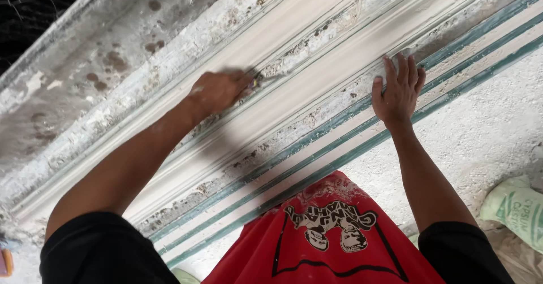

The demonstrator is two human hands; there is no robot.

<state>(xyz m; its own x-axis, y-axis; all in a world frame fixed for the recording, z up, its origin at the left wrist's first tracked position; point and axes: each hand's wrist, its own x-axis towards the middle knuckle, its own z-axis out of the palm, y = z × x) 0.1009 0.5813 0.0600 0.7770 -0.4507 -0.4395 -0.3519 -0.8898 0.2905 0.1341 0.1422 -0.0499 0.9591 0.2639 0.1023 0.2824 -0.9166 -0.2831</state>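
Note:
A long white plaster moulding (pixel 294 75) with grooves and ridges runs diagonally across the view, edged by teal strips (pixel 350 148). My left hand (pixel 218 90) is closed on a small thin tool (pixel 257 80) whose tip touches a groove of the moulding. The tool is mostly hidden by my fingers. My right hand (pixel 399 89) lies flat, fingers spread, on the moulding's lower ridge and holds nothing. Both arms reach out from black sleeves above a red shirt (pixel 328 239).
A stained, mottled grey surface (pixel 90 75) borders the moulding on the upper left. White dusty ground (pixel 481 131) lies at right, with a green-and-white sack (pixel 517 207) at the right edge. An orange object (pixel 5 261) shows at the bottom left corner.

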